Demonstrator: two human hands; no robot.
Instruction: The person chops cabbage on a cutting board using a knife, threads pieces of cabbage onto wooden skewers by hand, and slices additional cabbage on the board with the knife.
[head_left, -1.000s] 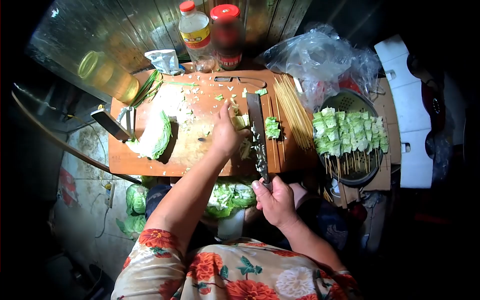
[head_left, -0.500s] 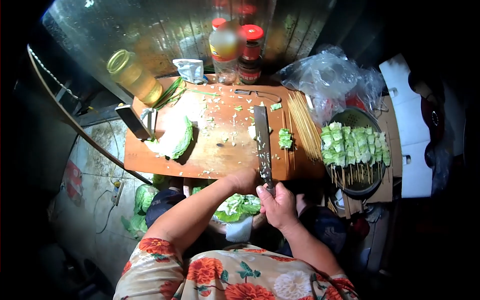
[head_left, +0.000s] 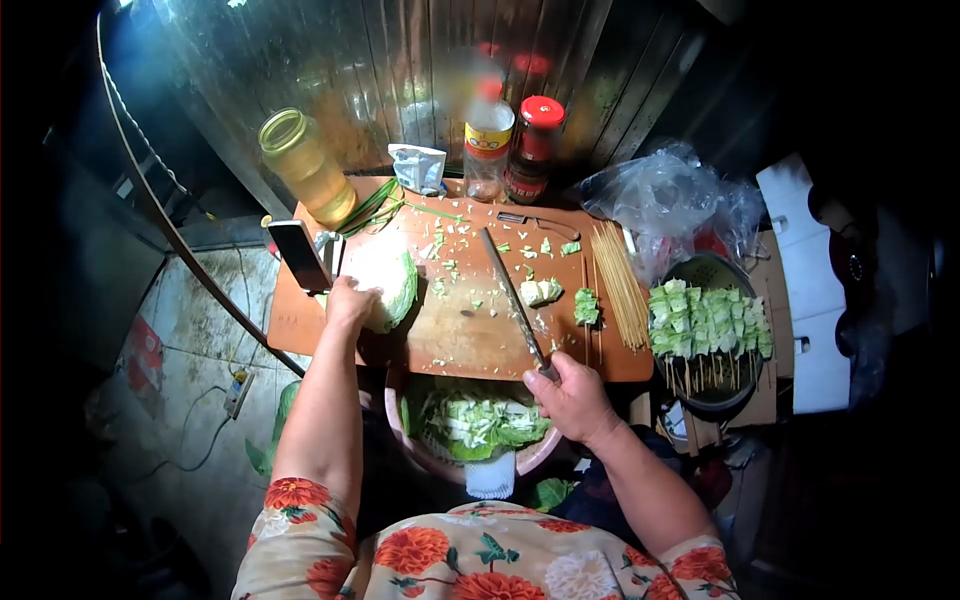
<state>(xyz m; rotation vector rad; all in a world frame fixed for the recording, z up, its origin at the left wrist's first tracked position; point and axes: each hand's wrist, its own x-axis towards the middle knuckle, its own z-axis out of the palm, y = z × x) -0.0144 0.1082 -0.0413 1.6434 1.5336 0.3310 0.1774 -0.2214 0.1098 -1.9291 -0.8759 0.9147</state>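
My left hand (head_left: 352, 302) is at the lower left edge of a cut cabbage piece (head_left: 402, 290), its fingers closed on that edge. My right hand (head_left: 572, 400) is wrapped round the handle of a long knife (head_left: 512, 295), whose blade slants up and left over the wooden board (head_left: 450, 335). A small stack of cut cabbage (head_left: 541, 292) lies right of the blade. Farther right, green leaf pieces (head_left: 586, 307) sit on a skewer, beside a bundle of bare skewers (head_left: 621, 290). Cabbage scraps are scattered over the board.
A phone (head_left: 299, 254) leans at the board's left. Behind stand a jar of yellow liquid (head_left: 312, 170), a bottle (head_left: 488, 150) and a red-lidded jar (head_left: 538, 140). Filled skewers (head_left: 708, 322) rest on a colander (head_left: 715, 398) at right. A basin (head_left: 402, 425) with leaves sits below the board.
My left hand has moved from the board's middle, down past its front edge, then left to the cabbage piece. The knife in my right hand now slants left. The view has shifted.
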